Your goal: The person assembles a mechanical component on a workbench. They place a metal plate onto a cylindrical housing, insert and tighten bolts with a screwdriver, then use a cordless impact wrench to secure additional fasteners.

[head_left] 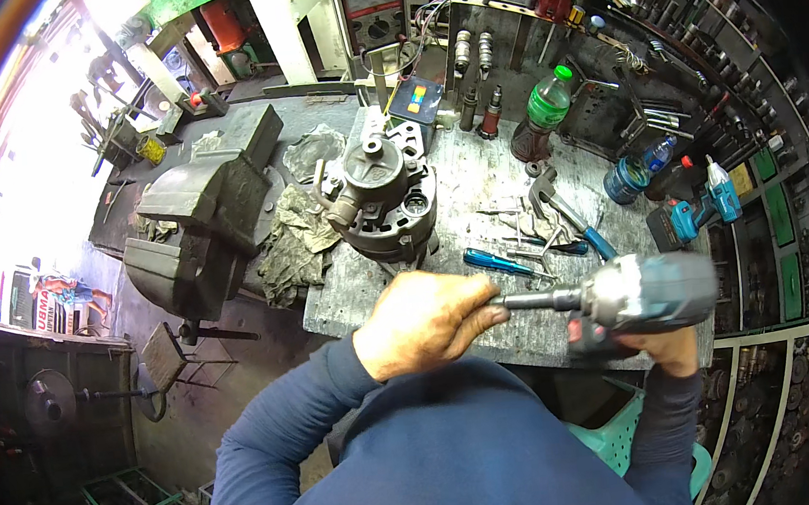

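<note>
Level across the front of the bench lies a teal and grey cordless impact wrench (663, 289), somewhat blurred. My right hand (668, 347) is closed around its grip, mostly hidden beneath the tool's body. From its nose a dark socket extension (539, 300) points left. My left hand (434, 319) pinches the far end of that extension between thumb and fingers; whatever sits at the tip is hidden. Just beyond my left hand stands a grey metal alternator (386, 201), upright on the bench, with a round housing on top.
A large bench vise (203, 208) is at left, with a crumpled rag (298, 243) beside it. Near the wrench lie a blue-handled screwdriver (497, 262) and a hammer (569, 211). Farther back stand a green-capped bottle (546, 110) and a second cordless tool (694, 210). Sockets hang along the right wall.
</note>
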Motion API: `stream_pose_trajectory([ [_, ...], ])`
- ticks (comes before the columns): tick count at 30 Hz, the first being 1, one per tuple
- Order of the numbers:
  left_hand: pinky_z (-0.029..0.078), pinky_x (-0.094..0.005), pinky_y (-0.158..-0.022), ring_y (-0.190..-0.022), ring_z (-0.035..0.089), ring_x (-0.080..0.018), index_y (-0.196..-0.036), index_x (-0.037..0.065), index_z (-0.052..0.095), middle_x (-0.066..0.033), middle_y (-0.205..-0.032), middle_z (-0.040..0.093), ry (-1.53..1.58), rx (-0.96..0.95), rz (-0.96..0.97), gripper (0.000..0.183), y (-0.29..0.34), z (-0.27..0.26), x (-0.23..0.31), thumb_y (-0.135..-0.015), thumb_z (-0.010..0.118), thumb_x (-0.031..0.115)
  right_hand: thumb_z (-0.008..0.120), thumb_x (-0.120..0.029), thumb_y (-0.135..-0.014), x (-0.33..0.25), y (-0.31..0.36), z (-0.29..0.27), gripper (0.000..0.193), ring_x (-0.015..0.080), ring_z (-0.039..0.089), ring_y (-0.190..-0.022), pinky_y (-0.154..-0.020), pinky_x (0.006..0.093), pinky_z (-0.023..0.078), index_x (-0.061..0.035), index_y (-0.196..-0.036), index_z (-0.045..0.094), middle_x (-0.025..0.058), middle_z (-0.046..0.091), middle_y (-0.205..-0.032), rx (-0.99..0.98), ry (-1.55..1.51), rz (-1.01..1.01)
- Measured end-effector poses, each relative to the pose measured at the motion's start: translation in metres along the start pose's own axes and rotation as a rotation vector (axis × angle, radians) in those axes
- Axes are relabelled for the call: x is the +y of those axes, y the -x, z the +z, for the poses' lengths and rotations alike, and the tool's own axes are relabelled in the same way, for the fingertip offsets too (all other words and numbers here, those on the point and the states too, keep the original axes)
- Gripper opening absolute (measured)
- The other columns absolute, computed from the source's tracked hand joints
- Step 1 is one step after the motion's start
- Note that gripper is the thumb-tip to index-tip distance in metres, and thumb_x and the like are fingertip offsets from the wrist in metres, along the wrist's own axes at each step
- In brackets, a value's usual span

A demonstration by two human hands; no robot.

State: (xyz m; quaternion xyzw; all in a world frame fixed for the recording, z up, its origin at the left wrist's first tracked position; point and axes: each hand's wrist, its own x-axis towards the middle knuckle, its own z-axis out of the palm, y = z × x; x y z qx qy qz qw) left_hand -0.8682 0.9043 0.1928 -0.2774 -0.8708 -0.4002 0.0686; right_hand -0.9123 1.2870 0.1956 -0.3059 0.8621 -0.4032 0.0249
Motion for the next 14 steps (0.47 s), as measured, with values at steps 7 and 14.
stream_pose_trajectory([
  [7, 0.048, -0.0399, -0.058, -0.063, 0.062, -0.0350, -0.102, 0.002, 0.068, -0.0154, -0.074, 0.059, -0.072, 0.162, 0.257, 0.017, -0.054, -0.092, 0.025, -0.099, 0.072, 0.018, 0.089, -0.018, -0.081, -0.098, -0.056, -0.099, 0.073, 0.0264, 0.066, -0.120, -0.107, 0.0443, 0.053, -0.0022, -0.144, 0.056, 0.0129, 0.065, -0.135, 0.080, -0.089, 0.059],
  [14, 0.046, -0.0319, -0.061, -0.066, 0.052, -0.0105, -0.104, 0.003, 0.074, -0.0027, -0.070, 0.059, 0.135, 0.301, 0.449, 0.028, -0.116, -0.147, 0.000, -0.106, 0.067, 0.031, 0.071, -0.044, -0.100, -0.209, -0.125, -0.136, 0.047, 0.0149, 0.069, -0.088, -0.082, 0.0297, 0.054, -0.0001, -0.116, 0.074, 0.0065, 0.075, -0.094, -0.047, 0.159, 0.173],
])
